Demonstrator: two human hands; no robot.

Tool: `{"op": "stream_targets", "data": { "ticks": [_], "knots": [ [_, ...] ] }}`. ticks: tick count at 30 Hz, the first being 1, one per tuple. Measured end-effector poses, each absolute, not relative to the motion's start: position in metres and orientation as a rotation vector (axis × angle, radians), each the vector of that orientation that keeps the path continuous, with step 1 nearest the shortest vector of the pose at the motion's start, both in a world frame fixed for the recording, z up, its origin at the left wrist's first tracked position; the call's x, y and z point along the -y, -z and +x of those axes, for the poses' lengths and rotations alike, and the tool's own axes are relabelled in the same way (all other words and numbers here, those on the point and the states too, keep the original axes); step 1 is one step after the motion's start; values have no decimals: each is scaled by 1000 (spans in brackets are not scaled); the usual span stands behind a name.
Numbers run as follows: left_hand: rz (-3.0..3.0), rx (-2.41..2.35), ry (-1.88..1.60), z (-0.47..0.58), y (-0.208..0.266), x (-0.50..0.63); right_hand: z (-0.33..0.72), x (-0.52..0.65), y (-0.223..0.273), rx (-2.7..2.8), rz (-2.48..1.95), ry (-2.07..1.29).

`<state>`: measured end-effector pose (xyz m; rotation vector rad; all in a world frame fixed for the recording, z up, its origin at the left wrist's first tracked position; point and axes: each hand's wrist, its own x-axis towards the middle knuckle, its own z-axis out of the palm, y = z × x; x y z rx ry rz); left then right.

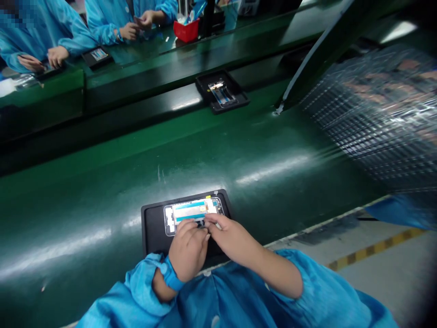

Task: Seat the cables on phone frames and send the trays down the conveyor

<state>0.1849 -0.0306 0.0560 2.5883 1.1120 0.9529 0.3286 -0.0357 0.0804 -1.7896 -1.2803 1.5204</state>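
Note:
An opened phone body (193, 210) lies in a black tray (152, 228) on the green bench in front of me. My left hand (187, 249), with a blue wrist strap, rests on the tray's near side with curled fingers touching the phone's lower edge. My right hand (230, 234) comes in from the right, its fingertips pinched at the same spot on the phone's edge. Whether a small part sits between the fingers is hidden. Both of my arms wear blue sleeves.
A second black tray (239, 98) with a phone body (221, 92) lies on the dark conveyor strip beyond. Two other people in blue coats work at the far side, by a red bin (186, 31). A bubble-wrap sheet (378, 114) and a dark slanted bar (327, 50) stand at right.

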Motion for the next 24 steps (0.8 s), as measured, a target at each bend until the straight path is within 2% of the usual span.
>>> {"op": "stream_targets", "data": {
  "ticks": [9, 24],
  "knots": [
    [2548, -1144, -677, 190, -43, 23, 337, 34, -82, 919, -1985, -1589],
    [2563, -1131, -630, 192, -43, 22, 338, 42, -78, 1173, -1856, -1510]
  ]
}}
